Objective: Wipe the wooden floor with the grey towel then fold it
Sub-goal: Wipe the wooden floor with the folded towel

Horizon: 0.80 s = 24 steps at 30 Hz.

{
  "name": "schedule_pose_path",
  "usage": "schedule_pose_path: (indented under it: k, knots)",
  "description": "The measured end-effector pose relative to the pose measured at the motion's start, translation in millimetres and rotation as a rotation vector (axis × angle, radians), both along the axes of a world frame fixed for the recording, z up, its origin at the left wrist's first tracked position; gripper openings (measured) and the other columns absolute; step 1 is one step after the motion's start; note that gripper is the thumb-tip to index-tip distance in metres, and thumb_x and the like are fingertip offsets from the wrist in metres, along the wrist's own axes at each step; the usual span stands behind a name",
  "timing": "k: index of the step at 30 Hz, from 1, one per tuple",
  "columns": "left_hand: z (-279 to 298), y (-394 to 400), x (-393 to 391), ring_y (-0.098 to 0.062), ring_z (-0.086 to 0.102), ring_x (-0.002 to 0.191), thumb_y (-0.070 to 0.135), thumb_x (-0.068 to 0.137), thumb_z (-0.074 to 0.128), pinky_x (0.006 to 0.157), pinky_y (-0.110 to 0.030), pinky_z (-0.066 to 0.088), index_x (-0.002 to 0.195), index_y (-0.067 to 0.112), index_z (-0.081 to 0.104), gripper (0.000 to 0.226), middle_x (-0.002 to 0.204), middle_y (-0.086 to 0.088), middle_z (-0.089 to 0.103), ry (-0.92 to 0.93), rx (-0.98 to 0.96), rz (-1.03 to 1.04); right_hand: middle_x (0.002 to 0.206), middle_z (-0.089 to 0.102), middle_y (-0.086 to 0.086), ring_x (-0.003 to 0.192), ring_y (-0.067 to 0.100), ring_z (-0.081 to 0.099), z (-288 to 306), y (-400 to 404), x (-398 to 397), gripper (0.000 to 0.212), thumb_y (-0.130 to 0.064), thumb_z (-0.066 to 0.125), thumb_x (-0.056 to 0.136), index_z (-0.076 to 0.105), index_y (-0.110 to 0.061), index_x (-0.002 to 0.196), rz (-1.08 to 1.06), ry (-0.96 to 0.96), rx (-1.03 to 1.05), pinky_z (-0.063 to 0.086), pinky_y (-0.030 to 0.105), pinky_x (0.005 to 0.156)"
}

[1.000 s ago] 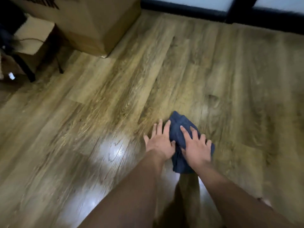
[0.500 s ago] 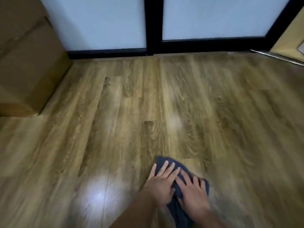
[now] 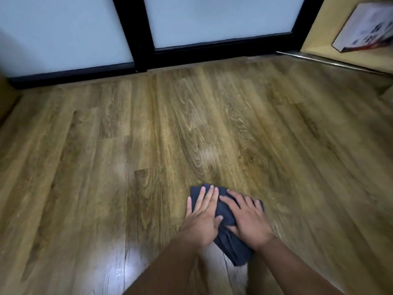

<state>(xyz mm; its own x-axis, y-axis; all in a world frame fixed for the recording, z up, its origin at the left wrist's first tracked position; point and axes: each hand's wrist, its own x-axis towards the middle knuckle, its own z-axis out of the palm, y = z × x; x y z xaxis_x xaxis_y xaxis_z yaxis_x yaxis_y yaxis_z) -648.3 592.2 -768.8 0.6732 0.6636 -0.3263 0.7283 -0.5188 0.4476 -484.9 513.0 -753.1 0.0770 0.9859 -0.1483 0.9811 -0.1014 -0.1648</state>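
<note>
Since earlier, we have pushed the towel [image 3: 225, 211] rightward across the floor [image 3: 148, 145]; left hand [image 3: 202, 218] and right hand [image 3: 247, 220] press it with flat, spread fingers [image 3: 209, 194], gripping nothing.

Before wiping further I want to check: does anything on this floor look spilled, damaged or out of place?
Nothing stands out. The floor shows no spill or damage, only glare near the left hand. Both hands, left and right hand, press flat on the bunched towel.

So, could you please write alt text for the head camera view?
Two bare hands, left hand and right hand, press flat on a bunched grey towel on a wooden floor. Black-framed frosted glass doors run along the far edge, and a box leans at upper right.
</note>
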Motion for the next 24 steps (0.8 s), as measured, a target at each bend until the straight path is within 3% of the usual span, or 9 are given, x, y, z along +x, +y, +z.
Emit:
schedule_pose_path:
  k: [4, 8, 13, 17, 20, 24]
  knots:
    - [0, 0, 10, 0.002, -0.039, 0.138, 0.04, 0.106, 0.03, 0.12, -0.043, -0.019, 0.158, 0.032, -0.013, 0.068, 0.157, 0.025, -0.027, 0.028, -0.001, 0.012, 0.155, 0.043, -0.007, 0.124, 0.025, 0.053, -6, -5, 2, 0.07, -0.054, 0.065, 0.082, 0.045, -0.037, 0.147, -0.039, 0.017, 0.048, 0.043, 0.045, 0.097]
    - [2, -8, 9, -0.004, -0.026, 0.148, 0.04, 0.105, 0.03, 0.122, -0.047, -0.014, 0.159, 0.029, -0.009, 0.068, 0.166, 0.019, -0.013, 0.055, -0.018, -0.015, 0.162, 0.03, -0.008, 0.14, 0.028, 0.038, -9, -22, -3, 0.066, -0.051, 0.054, 0.091, 0.034, -0.038, 0.153, -0.088, 0.081, 0.038, 0.03, 0.047, 0.113]
    - [7, -49, 3, -0.007, -0.018, 0.152, 0.04, 0.105, 0.034, 0.123, -0.047, -0.011, 0.161, 0.027, -0.001, 0.067, 0.167, 0.016, -0.006, 0.045, -0.033, -0.132, 0.165, 0.019, -0.01, 0.147, 0.025, 0.025, -10, -81, -24, 0.067, -0.05, 0.05, 0.094, 0.024, -0.04, 0.155, -0.234, 0.08, -0.013, 0.02, 0.046, 0.118]
    - [11, -88, -15, -0.012, -0.01, 0.153, 0.041, 0.104, 0.035, 0.123, -0.049, -0.009, 0.161, 0.025, 0.005, 0.066, 0.168, 0.012, 0.0, 0.07, -0.004, -0.272, 0.165, 0.022, -0.005, 0.146, 0.029, 0.027, -5, -136, -61, 0.071, -0.047, 0.057, 0.092, 0.025, -0.037, 0.155, -0.369, 0.074, -0.06, 0.024, 0.05, 0.116]
    - [17, -110, -30, -0.023, 0.004, 0.154, 0.046, 0.101, 0.039, 0.123, -0.052, -0.008, 0.16, 0.019, 0.013, 0.069, 0.166, 0.002, 0.015, 0.123, 0.09, -0.446, 0.161, 0.033, -0.001, 0.139, 0.034, 0.04, -2, -174, -86, 0.078, -0.044, 0.069, 0.085, 0.032, -0.035, 0.153, -0.422, 0.062, -0.088, 0.036, 0.055, 0.108]
    - [28, -140, -53, -0.032, 0.027, 0.138, 0.059, 0.092, 0.049, 0.123, -0.052, 0.004, 0.154, 0.013, 0.027, 0.081, 0.15, -0.009, 0.035, 0.14, 0.155, -0.647, 0.154, 0.042, 0.002, 0.129, 0.035, 0.047, 0, -228, -115, 0.083, -0.049, 0.075, 0.077, 0.037, -0.032, 0.149, -0.413, 0.06, -0.102, 0.043, 0.053, 0.1]
